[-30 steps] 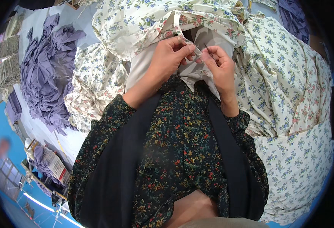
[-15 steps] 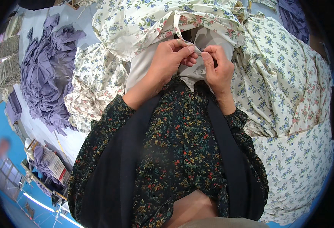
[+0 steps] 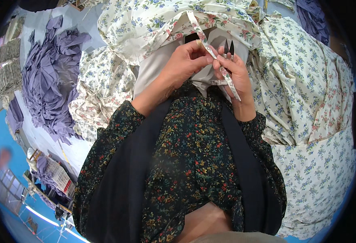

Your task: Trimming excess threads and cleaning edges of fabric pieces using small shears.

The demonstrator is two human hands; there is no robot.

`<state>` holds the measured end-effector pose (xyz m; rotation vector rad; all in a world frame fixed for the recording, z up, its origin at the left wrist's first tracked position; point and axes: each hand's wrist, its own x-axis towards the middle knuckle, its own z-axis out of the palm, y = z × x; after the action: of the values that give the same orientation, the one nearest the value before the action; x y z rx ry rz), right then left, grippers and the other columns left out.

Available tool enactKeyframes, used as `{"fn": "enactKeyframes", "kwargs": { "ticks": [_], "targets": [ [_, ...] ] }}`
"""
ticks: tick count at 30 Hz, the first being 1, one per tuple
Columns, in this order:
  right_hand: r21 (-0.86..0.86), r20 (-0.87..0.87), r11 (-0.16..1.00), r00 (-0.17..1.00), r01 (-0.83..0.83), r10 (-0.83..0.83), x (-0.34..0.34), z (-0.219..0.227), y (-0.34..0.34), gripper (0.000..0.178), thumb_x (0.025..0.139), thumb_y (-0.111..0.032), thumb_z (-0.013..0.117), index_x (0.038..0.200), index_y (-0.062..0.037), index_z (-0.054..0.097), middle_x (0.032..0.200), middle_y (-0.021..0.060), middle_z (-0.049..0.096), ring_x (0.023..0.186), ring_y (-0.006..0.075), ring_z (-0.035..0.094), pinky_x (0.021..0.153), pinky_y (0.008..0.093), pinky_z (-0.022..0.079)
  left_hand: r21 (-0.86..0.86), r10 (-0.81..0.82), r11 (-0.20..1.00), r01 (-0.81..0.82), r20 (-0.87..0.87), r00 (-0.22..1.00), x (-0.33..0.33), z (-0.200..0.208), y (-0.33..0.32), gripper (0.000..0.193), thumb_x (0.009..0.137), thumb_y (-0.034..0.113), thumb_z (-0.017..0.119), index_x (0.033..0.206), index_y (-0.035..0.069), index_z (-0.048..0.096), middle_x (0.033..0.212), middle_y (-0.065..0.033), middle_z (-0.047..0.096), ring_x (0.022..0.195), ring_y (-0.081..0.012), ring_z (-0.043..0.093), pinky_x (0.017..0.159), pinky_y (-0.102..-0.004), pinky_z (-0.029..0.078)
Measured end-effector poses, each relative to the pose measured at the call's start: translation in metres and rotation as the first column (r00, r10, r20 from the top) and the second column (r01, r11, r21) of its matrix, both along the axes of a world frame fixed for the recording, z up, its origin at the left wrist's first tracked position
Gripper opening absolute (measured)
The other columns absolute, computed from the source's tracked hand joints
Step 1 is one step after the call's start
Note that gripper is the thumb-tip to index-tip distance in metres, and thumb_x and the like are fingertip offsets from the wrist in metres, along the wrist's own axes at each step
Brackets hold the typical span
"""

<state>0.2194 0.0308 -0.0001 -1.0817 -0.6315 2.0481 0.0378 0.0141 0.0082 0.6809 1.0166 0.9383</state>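
A narrow floral fabric strap (image 3: 202,35) runs down from a cream floral cloth (image 3: 145,28) spread in front of me. My left hand (image 3: 184,62) is closed, pinching the strap between thumb and fingers. Close beside it, my right hand (image 3: 239,75) is closed too, with thumb and fingertips on the same strap. The strap's loose end hangs across the right palm toward the wrist. A pair of small snips (image 3: 229,47) sits in the right hand, dark pointed blades upward and slightly apart; the hand hides their handle.
Crumpled purple fabric (image 3: 50,81) lies on the table at the left. More floral cloth is heaped beside my left forearm (image 3: 101,81) and on my right (image 3: 295,89). Folded fabric stacks (image 3: 8,77) stand at the far left. A blurred person (image 3: 2,158) is in the left background.
My right hand has turned over, bringing the snips' blades upright into view. The strap's free end now lies across the right palm. My left hand still pinches the strap.
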Motion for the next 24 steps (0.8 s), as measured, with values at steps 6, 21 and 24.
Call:
{"fn": "enactKeyframes", "kwargs": {
  "ticks": [6, 21, 24],
  "targets": [
    [0.254, 0.352, 0.96, 0.936, -0.119, 0.023, 0.003, 0.001, 0.002, 0.014, 0.092, -0.012, 0.061, 0.1, -0.001, 0.062, 0.078, -0.0037, 0.058, 0.066, 0.0025, 0.048, 0.059, 0.0183, 0.039, -0.037, 0.037, 0.999, -0.038, -0.013, 0.999, -0.003, -0.008, 0.001, 0.016, 0.088, 0.014, 0.067, 0.099, 0.004, 0.062, 0.078, 0.0004, 0.06, 0.065, -0.0069, 0.052, 0.056, -0.0214, 0.04],
    [0.12, -0.032, 0.992, 0.999, 0.026, -0.022, 0.007, -0.003, 0.006, 0.016, 0.094, -0.016, 0.062, 0.1, -0.0018, 0.057, 0.076, -0.0063, 0.049, 0.062, 0.0002, 0.037, 0.055, 0.0181, 0.03, -0.154, 0.071, 0.986, -0.056, 0.091, 0.993, -0.003, -0.012, -0.001, 0.016, 0.095, 0.009, 0.057, 0.108, 0.002, 0.052, 0.084, -0.0123, 0.065, 0.068, -0.0157, 0.062, 0.062, -0.0249, 0.049],
    [0.368, 0.315, 0.928, 0.947, -0.065, -0.059, 0.005, -0.005, 0.001, 0.02, 0.095, -0.02, 0.061, 0.1, -0.0014, 0.057, 0.078, -0.0046, 0.053, 0.061, 0.0041, 0.043, 0.056, 0.0196, 0.035, -0.165, 0.128, 0.98, -0.111, 0.097, 0.987, -0.002, -0.006, 0.001, 0.016, 0.095, 0.008, 0.056, 0.108, 0.002, 0.051, 0.085, -0.0121, 0.065, 0.07, -0.0165, 0.063, 0.064, -0.0256, 0.05]
  ]
}}
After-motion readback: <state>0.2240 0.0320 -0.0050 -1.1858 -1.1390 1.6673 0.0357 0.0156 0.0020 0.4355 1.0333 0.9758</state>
